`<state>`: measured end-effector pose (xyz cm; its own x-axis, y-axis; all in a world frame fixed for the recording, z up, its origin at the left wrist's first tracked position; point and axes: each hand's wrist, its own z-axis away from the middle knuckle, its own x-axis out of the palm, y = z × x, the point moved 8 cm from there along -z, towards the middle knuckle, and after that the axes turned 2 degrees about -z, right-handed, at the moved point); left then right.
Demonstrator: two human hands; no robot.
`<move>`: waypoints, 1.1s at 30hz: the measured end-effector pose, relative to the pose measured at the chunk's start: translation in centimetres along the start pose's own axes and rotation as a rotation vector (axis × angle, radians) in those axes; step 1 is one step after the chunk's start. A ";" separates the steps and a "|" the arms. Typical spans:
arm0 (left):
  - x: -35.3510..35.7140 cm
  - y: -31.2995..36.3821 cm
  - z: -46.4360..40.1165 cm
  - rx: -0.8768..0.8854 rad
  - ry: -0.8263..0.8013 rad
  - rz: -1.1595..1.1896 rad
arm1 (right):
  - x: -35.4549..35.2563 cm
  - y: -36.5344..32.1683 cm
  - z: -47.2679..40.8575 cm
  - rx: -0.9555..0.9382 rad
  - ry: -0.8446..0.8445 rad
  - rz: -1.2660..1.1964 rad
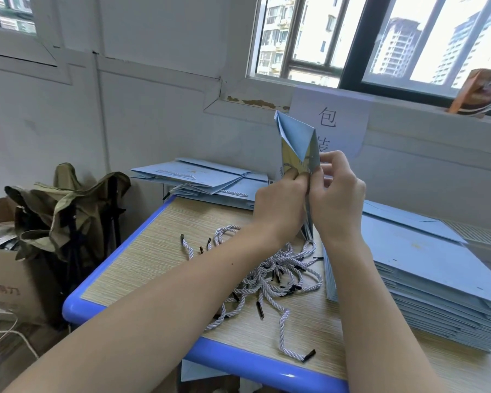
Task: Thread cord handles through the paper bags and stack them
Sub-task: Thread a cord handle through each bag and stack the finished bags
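1. A folded light-blue paper bag [297, 143] is held upright above the table [142, 259], edge-on to the camera, its folded end pointing up; the lower part is hidden behind the hands.
2. The bag is pinched by the left hand [281, 205] from the left side; the fingers [292, 177] are curled tight against the paper.
3. The same spot is gripped by the right hand [338, 194] from the right, thumb and forefinger closed on the bag edge. Whether a cord end is held there cannot be told.
4. A loose tangle of white twisted cord handles [272, 276] with black tips is spread on the table directly below the hands.
5. A tall stack of flat blue bags [414, 268] is seen on the right side of the table, just beside the cords.
6. A smaller pile of bags with cords fitted [204, 180] is laid at the far edge of the table, near the wall.
7. A paper sign [332, 120] is fixed to the wall behind the held bag.
8. A cardboard box [9, 285] and olive-green cloth [65, 205] are seen left of the table.
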<state>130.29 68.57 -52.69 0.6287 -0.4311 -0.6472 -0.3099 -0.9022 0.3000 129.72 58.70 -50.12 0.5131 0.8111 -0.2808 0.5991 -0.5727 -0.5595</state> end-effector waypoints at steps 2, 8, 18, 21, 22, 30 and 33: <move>-0.1 0.0 0.1 -0.001 0.024 -0.020 | 0.0 0.0 0.0 0.001 -0.007 -0.002; -0.7 -0.3 0.2 -0.017 0.098 -0.023 | -0.3 0.2 -0.1 0.014 0.022 -0.008; -1.7 -0.3 -0.1 0.082 0.205 0.052 | -0.4 0.4 -0.2 0.027 0.011 -0.001; -2.3 -0.1 0.0 0.154 0.246 0.153 | -0.5 0.5 -0.2 0.040 0.011 -0.003; -2.3 0.0 0.1 0.182 0.243 0.187 | -0.4 0.5 -0.1 0.045 0.008 -0.005; -2.2 -0.6 0.0 0.166 0.263 0.272 | -0.8 0.7 -0.1 0.113 0.002 -0.074; -1.0 -1.5 -0.8 0.139 0.175 0.333 | -0.9 0.8 -0.1 0.141 0.003 -0.098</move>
<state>130.68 70.31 -51.94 0.5857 -0.7064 -0.3975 -0.6036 -0.7074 0.3678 129.84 57.46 -50.23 0.4581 0.8620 -0.2173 0.5542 -0.4681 -0.6883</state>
